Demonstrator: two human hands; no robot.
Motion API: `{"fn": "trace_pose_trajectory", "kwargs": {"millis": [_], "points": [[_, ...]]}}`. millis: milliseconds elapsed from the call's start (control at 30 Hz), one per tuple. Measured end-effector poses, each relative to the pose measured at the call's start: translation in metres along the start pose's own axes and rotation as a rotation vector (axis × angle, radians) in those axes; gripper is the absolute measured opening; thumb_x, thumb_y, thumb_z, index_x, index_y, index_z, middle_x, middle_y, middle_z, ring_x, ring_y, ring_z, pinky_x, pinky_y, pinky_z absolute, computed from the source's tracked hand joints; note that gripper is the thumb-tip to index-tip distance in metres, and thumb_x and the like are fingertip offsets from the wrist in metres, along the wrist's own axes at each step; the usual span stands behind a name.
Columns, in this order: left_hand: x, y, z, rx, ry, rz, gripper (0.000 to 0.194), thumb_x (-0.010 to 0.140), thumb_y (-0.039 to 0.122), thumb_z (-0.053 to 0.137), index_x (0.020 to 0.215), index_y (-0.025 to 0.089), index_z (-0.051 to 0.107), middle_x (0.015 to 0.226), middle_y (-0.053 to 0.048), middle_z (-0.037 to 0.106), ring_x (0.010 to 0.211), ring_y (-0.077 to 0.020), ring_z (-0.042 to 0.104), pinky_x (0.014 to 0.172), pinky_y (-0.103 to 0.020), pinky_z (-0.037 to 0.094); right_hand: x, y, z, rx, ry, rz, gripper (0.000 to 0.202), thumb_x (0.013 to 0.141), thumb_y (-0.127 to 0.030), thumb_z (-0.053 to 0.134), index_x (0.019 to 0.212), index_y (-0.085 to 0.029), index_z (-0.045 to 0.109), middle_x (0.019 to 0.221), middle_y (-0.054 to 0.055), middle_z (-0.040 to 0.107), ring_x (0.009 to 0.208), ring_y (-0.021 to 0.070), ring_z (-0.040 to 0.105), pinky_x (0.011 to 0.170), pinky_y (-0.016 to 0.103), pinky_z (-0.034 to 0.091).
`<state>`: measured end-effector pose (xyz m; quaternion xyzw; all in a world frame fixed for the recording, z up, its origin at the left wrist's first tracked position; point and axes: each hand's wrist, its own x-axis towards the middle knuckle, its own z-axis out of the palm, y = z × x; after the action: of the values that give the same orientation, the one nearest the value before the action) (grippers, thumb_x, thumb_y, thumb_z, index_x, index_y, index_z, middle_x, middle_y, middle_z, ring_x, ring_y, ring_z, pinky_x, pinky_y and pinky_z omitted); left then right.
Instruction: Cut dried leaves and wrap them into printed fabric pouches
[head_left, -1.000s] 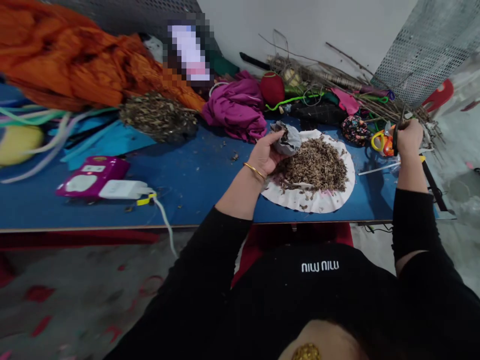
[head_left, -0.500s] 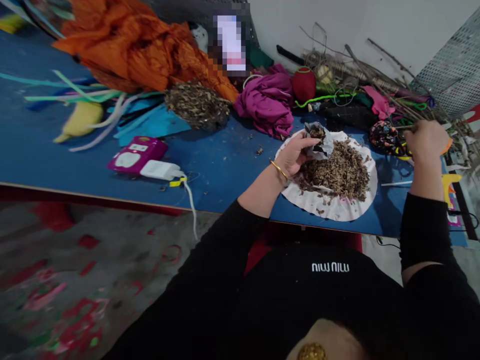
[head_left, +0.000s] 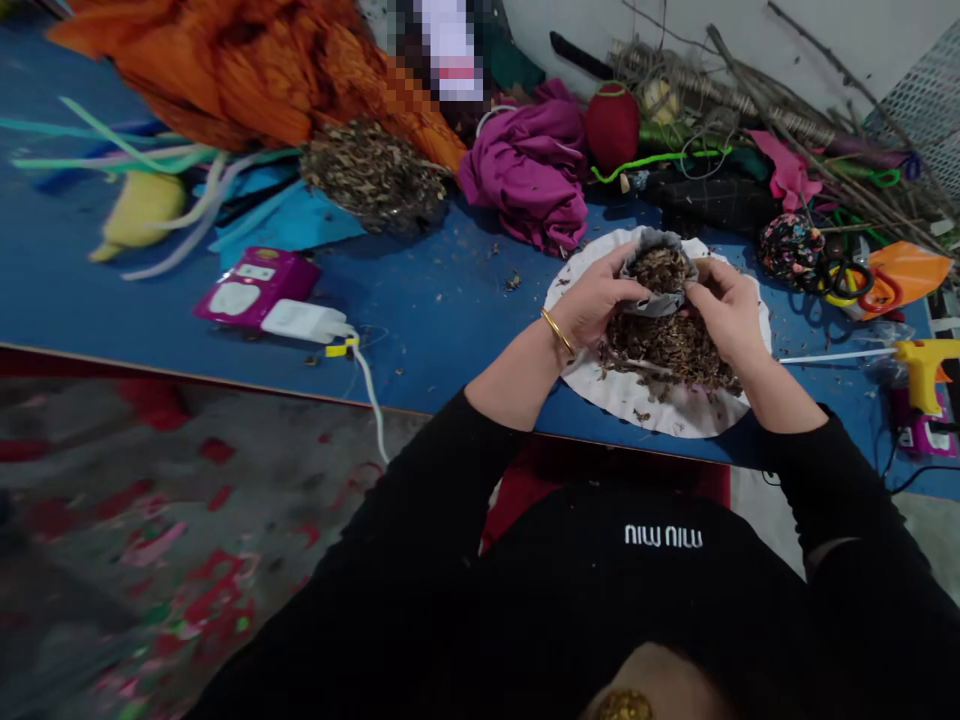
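Note:
Both hands hold a small grey fabric pouch by its rim, with brown dried plant bits showing in its mouth. My left hand grips its left side, the thumb at the front edge. My right hand pinches the right side of the rim. Below the pouch, a loose heap of the same brown bits lies on a round white cloth with a wavy edge. The pouch's underside is hidden from me.
To the right lie a yellow glue gun, scissors and an orange packet. Behind are purple cloth, a red ball and twigs. Leftward sit a bag of brown bits, orange cloth and a purple box.
My right hand has come left from near the scissors to the pouch and now grips its rim. The pouch's mouth is wider and fuller in view. The whole view has shifted slightly.

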<state>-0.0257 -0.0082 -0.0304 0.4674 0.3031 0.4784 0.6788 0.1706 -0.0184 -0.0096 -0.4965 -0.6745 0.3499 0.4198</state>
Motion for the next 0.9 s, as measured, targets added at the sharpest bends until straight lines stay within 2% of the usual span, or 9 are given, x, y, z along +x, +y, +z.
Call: {"fn": "trace_pose_trajectory", "kwargs": {"millis": [133, 233, 367, 500, 633, 733, 800, 900], "points": [[-0.003, 0.005, -0.002, -0.035, -0.017, -0.015, 0.071, 0.064, 0.017, 0.074, 0.134, 0.019, 0.062, 0.121, -0.009, 0.075, 0.115, -0.0294, 0.071, 0.106, -0.046, 0.053, 0.004, 0.002, -0.001, 0.159, 0.028, 0.067, 0.021, 0.079, -0.034, 0.064, 0.096, -0.025, 0.073, 0.091, 0.000, 0.071, 0.078, 0.0157, 0.063, 0.068, 0.034, 0.061], [-0.006, 0.012, 0.001, -0.081, 0.041, -0.049, 0.068, 0.064, 0.017, 0.078, 0.130, 0.019, 0.064, 0.119, -0.009, 0.076, 0.115, -0.0302, 0.072, 0.106, -0.046, 0.055, 0.006, 0.004, -0.002, 0.168, 0.011, 0.045, 0.025, 0.078, -0.032, 0.063, 0.100, -0.024, 0.073, 0.097, 0.001, 0.073, 0.081, 0.0166, 0.066, 0.070, 0.036, 0.062], [-0.008, 0.018, 0.008, -0.153, 0.152, -0.097, 0.062, 0.064, 0.018, 0.084, 0.123, 0.020, 0.067, 0.111, -0.007, 0.078, 0.113, -0.0300, 0.074, 0.106, -0.046, 0.058, 0.008, 0.008, -0.008, 0.134, -0.022, 0.022, 0.030, 0.079, -0.034, 0.061, 0.106, -0.024, 0.071, 0.109, 0.003, 0.074, 0.090, 0.0187, 0.068, 0.070, 0.034, 0.061], [-0.009, 0.018, 0.007, -0.203, 0.181, -0.136, 0.051, 0.071, 0.026, 0.086, 0.119, 0.020, 0.068, 0.106, -0.007, 0.079, 0.113, -0.0322, 0.074, 0.103, -0.051, 0.061, 0.009, 0.011, -0.013, 0.123, -0.048, 0.010, 0.033, 0.085, -0.037, 0.060, 0.114, -0.025, 0.071, 0.113, 0.004, 0.074, 0.091, 0.0184, 0.069, 0.069, 0.033, 0.060], [-0.009, 0.016, 0.002, -0.228, 0.201, -0.172, 0.037, 0.079, 0.036, 0.083, 0.110, 0.021, 0.071, 0.101, -0.008, 0.080, 0.113, -0.0354, 0.074, 0.094, -0.051, 0.065, 0.010, 0.014, -0.013, 0.110, -0.043, 0.000, 0.030, 0.088, -0.036, 0.059, 0.114, -0.025, 0.071, 0.110, 0.004, 0.074, 0.089, 0.0178, 0.069, 0.073, 0.034, 0.061], [-0.008, 0.015, 0.003, -0.216, 0.190, -0.160, 0.037, 0.078, 0.036, 0.084, 0.109, 0.019, 0.072, 0.103, -0.008, 0.080, 0.112, -0.0338, 0.074, 0.095, -0.048, 0.065, 0.008, 0.010, -0.016, -0.053, 0.036, -0.094, 0.032, 0.092, -0.037, 0.058, 0.120, -0.026, 0.069, 0.116, 0.006, 0.073, 0.102, 0.0217, 0.070, 0.088, 0.042, 0.063], [-0.009, 0.016, 0.005, -0.196, 0.172, -0.142, 0.044, 0.074, 0.033, 0.088, 0.111, 0.019, 0.071, 0.107, -0.008, 0.079, 0.111, -0.0319, 0.075, 0.097, -0.045, 0.064, 0.006, 0.004, -0.020, -0.234, 0.099, -0.219, 0.041, 0.094, -0.041, 0.059, 0.133, -0.028, 0.063, 0.131, 0.009, 0.069, 0.119, 0.0267, 0.066, 0.101, 0.049, 0.059], [-0.010, 0.016, 0.009, -0.165, 0.154, -0.127, 0.054, 0.066, 0.030, 0.093, 0.113, 0.020, 0.069, 0.108, -0.007, 0.078, 0.111, -0.0307, 0.074, 0.098, -0.042, 0.062, 0.003, -0.008, -0.025, -0.482, 0.047, -0.395, 0.059, 0.094, -0.044, 0.062, 0.150, -0.031, 0.050, 0.151, 0.011, 0.057, 0.141, 0.0339, 0.053, 0.114, 0.058, 0.051]]}}
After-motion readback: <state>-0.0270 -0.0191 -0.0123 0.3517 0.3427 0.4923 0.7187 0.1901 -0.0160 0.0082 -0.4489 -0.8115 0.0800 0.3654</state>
